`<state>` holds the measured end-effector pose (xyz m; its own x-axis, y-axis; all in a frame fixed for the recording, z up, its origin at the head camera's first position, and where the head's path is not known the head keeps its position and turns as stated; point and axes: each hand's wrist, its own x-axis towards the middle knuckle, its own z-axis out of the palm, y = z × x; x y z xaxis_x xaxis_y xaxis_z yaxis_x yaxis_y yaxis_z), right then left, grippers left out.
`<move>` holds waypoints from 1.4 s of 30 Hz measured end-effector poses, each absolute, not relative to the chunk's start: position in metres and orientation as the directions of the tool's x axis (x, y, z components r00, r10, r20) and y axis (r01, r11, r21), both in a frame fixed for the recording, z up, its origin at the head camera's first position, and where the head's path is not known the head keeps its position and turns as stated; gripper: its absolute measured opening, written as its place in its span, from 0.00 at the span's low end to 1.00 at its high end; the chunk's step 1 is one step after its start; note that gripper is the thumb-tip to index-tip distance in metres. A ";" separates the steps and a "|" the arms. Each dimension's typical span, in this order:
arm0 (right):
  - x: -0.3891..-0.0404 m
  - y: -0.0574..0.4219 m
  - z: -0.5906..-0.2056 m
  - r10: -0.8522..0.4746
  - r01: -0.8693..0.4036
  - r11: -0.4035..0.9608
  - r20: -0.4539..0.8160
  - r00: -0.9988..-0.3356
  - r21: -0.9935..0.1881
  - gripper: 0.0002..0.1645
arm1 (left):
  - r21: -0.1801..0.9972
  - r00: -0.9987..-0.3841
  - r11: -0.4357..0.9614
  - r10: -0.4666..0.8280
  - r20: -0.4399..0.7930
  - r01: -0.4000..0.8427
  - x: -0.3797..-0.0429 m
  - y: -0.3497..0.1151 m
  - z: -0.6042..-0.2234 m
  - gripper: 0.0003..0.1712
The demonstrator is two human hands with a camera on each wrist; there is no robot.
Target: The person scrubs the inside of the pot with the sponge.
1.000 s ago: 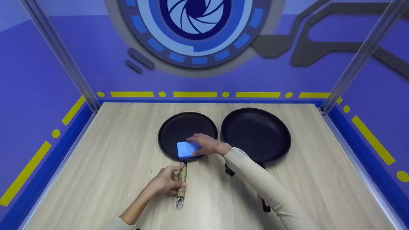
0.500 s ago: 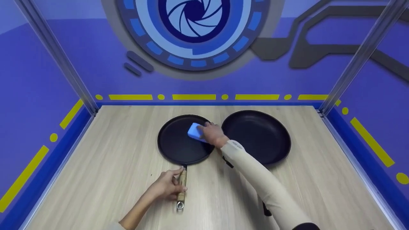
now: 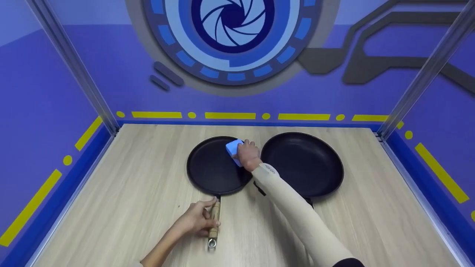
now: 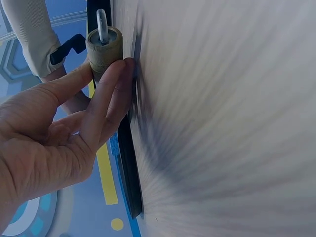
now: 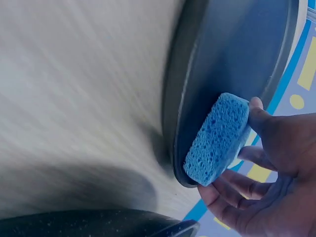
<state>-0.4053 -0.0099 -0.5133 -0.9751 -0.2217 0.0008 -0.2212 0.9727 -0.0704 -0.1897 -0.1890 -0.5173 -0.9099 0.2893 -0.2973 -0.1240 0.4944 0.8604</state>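
A flat black frying pan (image 3: 213, 170) lies on the wooden table, its wooden handle (image 3: 214, 222) pointing toward me. My left hand (image 3: 198, 218) pinches that handle between thumb and fingers; the left wrist view shows the handle's end with a metal loop (image 4: 102, 27). Over the pan's right side, my right hand (image 3: 248, 152) grips a blue sponge (image 3: 233, 147). In the right wrist view the porous sponge (image 5: 217, 138) rests on the pan's cooking surface, close to its rim, held between thumb and fingertips.
A deeper black frying pan (image 3: 302, 167) sits just to the right, its handle mostly hidden under my right forearm. Blue-purple panels (image 3: 237, 100) with yellow markings enclose the table (image 3: 148, 167) at the back and both sides.
My right hand has moved the sponge from the pan's near edge up and rightward to its far right side. The left hand keeps its hold on the handle.
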 end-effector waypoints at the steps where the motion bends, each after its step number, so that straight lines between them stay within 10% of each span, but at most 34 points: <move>1: -0.405 -0.009 -0.513 -0.223 -0.222 0.972 -0.003 -0.975 -0.073 0.33 | 0.859 -0.909 0.497 0.287 -0.302 -0.128 -0.190 -0.189 -0.517 0.50; 21: -0.358 -0.009 -0.506 -0.458 -0.455 0.882 0.007 -0.889 -0.122 0.46 | 0.838 -0.918 0.529 0.254 -0.305 -0.132 -0.209 -0.193 -0.508 0.48; 42: -0.318 -0.053 -0.517 -0.578 -0.584 0.810 0.095 -0.810 -0.053 0.26 | 0.851 -0.906 0.523 0.377 -0.192 0.037 -0.195 -0.191 -0.514 0.44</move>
<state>-0.3181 -0.0534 -0.5168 -0.8102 -0.5783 0.0954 -0.5843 0.8098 -0.0534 -0.1954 -0.1911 -0.5138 -0.9063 0.3766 -0.1918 0.0373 0.5234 0.8513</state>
